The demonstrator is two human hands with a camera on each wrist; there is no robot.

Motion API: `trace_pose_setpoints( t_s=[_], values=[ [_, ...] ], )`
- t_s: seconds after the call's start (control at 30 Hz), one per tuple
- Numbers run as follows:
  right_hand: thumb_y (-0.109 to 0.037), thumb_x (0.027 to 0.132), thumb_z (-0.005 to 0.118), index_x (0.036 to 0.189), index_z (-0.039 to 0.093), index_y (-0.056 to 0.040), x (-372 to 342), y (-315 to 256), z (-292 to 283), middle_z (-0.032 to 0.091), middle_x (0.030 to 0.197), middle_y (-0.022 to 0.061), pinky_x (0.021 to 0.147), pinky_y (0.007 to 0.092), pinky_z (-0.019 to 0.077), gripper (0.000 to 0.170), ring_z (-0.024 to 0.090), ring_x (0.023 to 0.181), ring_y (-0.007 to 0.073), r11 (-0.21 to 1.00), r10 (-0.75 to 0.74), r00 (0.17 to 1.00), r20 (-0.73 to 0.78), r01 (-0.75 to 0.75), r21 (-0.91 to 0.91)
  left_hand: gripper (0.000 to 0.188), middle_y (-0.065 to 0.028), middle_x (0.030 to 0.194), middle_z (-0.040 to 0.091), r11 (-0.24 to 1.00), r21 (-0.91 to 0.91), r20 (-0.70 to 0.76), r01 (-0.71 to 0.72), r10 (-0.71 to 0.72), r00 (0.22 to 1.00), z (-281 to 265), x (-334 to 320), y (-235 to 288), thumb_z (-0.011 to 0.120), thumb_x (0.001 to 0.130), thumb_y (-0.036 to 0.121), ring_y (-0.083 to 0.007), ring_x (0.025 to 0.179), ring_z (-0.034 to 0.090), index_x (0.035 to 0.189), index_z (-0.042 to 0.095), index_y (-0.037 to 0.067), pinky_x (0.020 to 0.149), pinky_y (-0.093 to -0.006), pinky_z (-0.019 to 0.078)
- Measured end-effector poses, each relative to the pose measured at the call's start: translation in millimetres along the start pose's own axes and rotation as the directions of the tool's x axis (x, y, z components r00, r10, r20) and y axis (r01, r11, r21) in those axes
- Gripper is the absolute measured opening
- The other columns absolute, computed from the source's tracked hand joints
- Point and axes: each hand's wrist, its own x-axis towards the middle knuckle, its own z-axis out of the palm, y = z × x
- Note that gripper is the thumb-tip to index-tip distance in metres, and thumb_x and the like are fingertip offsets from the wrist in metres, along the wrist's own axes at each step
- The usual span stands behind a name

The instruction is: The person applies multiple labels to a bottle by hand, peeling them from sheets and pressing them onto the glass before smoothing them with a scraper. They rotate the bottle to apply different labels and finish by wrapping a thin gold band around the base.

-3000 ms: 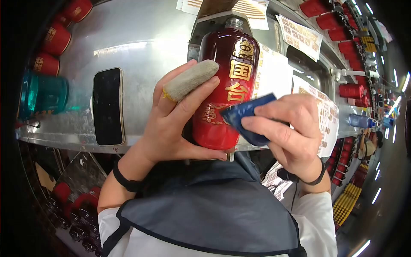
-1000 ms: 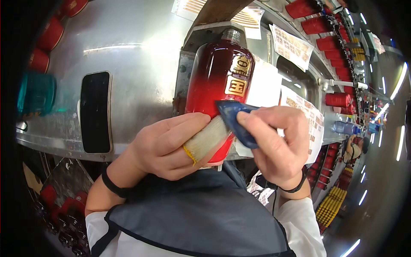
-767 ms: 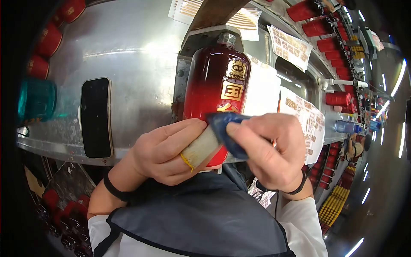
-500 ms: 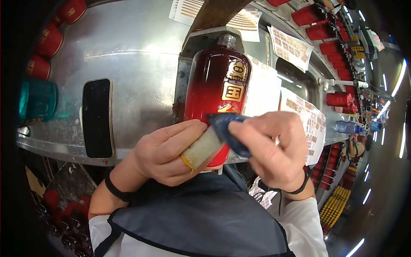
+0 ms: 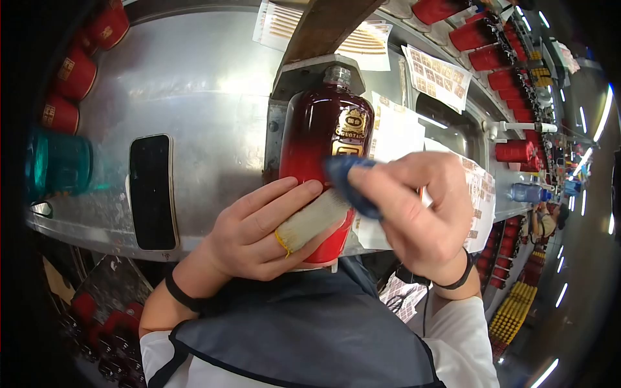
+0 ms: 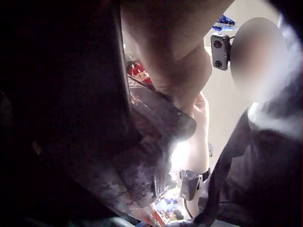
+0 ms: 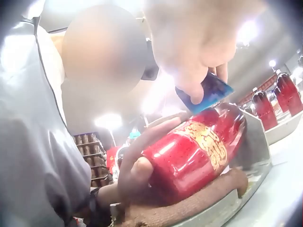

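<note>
A red bottle (image 5: 310, 136), dark at the shoulder and marked with gold emblems and characters, lies in a metal cradle (image 5: 275, 123), its clear neck pointing away. My left hand (image 5: 259, 226) grips its lower part; a pale knit cover (image 5: 310, 220) with yellow edging sleeves one finger. In the right wrist view this hand wraps round the bottle near its base. My right hand (image 5: 420, 207) pinches a flat blue scraper (image 5: 346, 181) between thumb and fingers, close over the gold characters. Blur softens its edge. The left wrist view is mostly dark.
A black phone (image 5: 153, 194) and a teal container (image 5: 61, 165) lie left on the metal table (image 5: 200, 110). Red bottles (image 5: 77, 71) stand far left, more along the right. Printed decal sheets (image 5: 440, 74) spread behind and right. A brown bar (image 5: 330, 26) crosses above the cradle.
Since three seconds ago, my left hand has shifted from spread along the bottle's side to across its lower part. The scraper has moved up over the second gold character.
</note>
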Motion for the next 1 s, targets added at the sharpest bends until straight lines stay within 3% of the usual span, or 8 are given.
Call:
trace_pose_setpoints(
  t_s=[0.17, 0.23, 0.27, 0.37, 0.43, 0.57, 0.73, 1.0],
  values=[
    [-0.012, 0.057, 0.071, 0.098, 0.077, -0.0055, 4, 2, -5, 0.064, 0.082, 0.0053, 0.058, 0.0291, 0.0482, 0.042, 0.058, 0.070, 0.0201, 0.998, 0.030, 1.000, 0.005, -0.029, -0.056, 0.036, -0.0149, 0.111, 0.067, 1.000, -0.002, 0.001, 0.024, -0.024, 1.000, 2, 0, 4, 0.076, 0.076, 0.032, -0.0348, 0.110, 0.065, 0.102, 0.075, 0.008, 0.090, -0.0477, 0.0593],
    [0.003, 0.063, 0.073, 0.106, 0.075, -0.0051, 4, -9, -6, 0.065, 0.086, 0.0065, 0.067, 0.0319, 0.0469, 0.045, 0.061, 0.076, 0.0225, 0.996, 0.051, 0.995, 0.086, -0.057, 0.074, 0.042, -0.0147, 0.111, 0.067, 0.999, 0.016, -0.027, 0.030, -0.029, 0.999, 2, 0, 3, 0.081, 0.072, 0.036, -0.0345, 0.110, 0.066, 0.102, 0.075, 0.007, 0.090, -0.0476, 0.0595],
    [-0.011, 0.059, 0.070, 0.098, 0.077, -0.0047, 2, 1, 0, 0.064, 0.082, 0.0050, 0.056, 0.0290, 0.0467, 0.040, 0.059, 0.070, 0.0199, 0.999, -0.021, 1.000, 0.008, 0.020, 0.033, 0.042, -0.0147, 0.111, 0.067, 1.000, 0.016, -0.023, 0.024, -0.024, 0.999, 2, 1, 3, 0.081, 0.072, 0.036, -0.0345, 0.110, 0.066, 0.102, 0.075, 0.007, 0.090, -0.0476, 0.0595],
    [-0.013, 0.060, 0.070, 0.098, 0.077, -0.0051, 2, 9, -2, 0.064, 0.082, 0.0048, 0.056, 0.0286, 0.0467, 0.039, 0.059, 0.069, 0.0195, 1.000, -0.004, 1.000, -0.007, 0.004, 0.010, 0.047, -0.0148, 0.110, 0.067, 1.000, 0.015, -0.004, 0.026, -0.026, 1.000, 2, 2, 6, 0.085, 0.069, 0.040, -0.0346, 0.109, 0.066, 0.100, 0.075, 0.006, 0.088, -0.0480, 0.0597],
    [-0.013, 0.060, 0.070, 0.099, 0.077, -0.0049, -1, 0, 1, 0.064, 0.082, 0.0049, 0.056, 0.0286, 0.0462, 0.041, 0.059, 0.069, 0.0200, 0.999, -0.028, 1.000, -0.012, 0.029, 0.039, 0.027, -0.0056, 0.116, 0.067, 0.992, 0.026, -0.065, 0.127, -0.125, 0.990, 5, 1, 9, 0.077, 0.083, 0.032, -0.0265, 0.113, 0.067, 0.101, 0.077, 0.012, 0.096, -0.0400, 0.0588],
    [0.003, 0.063, 0.071, 0.107, 0.075, -0.0053, -1, 0, -11, 0.065, 0.085, 0.0058, 0.066, 0.0328, 0.0456, 0.045, 0.061, 0.076, 0.0231, 0.989, 0.102, 0.992, 0.074, -0.109, 0.099, 0.028, -0.0052, 0.114, 0.067, 0.990, 0.034, -0.026, 0.138, -0.137, 0.990, 2, 7, 11, 0.077, 0.083, 0.033, -0.0267, 0.113, 0.067, 0.101, 0.077, 0.012, 0.095, -0.0400, 0.0591],
    [0.001, 0.065, 0.076, 0.105, 0.075, -0.0056, -2, 11, -9, 0.064, 0.083, 0.0052, 0.066, 0.0324, 0.0450, 0.041, 0.059, 0.076, 0.0222, 0.990, 0.091, 0.994, 0.058, -0.096, 0.102, 0.049, -0.0115, 0.110, 0.068, 0.998, 0.031, -0.006, 0.054, -0.054, 0.999, 3, 2, 6, 0.085, 0.070, 0.041, -0.0345, 0.110, 0.066, 0.102, 0.074, 0.006, 0.088, -0.0471, 0.0595],
    [-0.001, 0.064, 0.075, 0.101, 0.076, -0.0099, 8, 30, 2, 0.061, 0.081, 0.0041, 0.059, 0.0326, 0.0454, 0.038, 0.058, 0.071, 0.0222, 0.994, 0.107, 0.991, -0.081, -0.106, 0.020, 0.038, -0.0077, 0.114, 0.068, 0.997, 0.029, -0.003, 0.070, -0.070, 0.998, 0, 3, 6, 0.081, 0.078, 0.038, -0.0297, 0.112, 0.066, 0.103, 0.075, 0.009, 0.091, -0.0429, 0.0593]
  ],
)
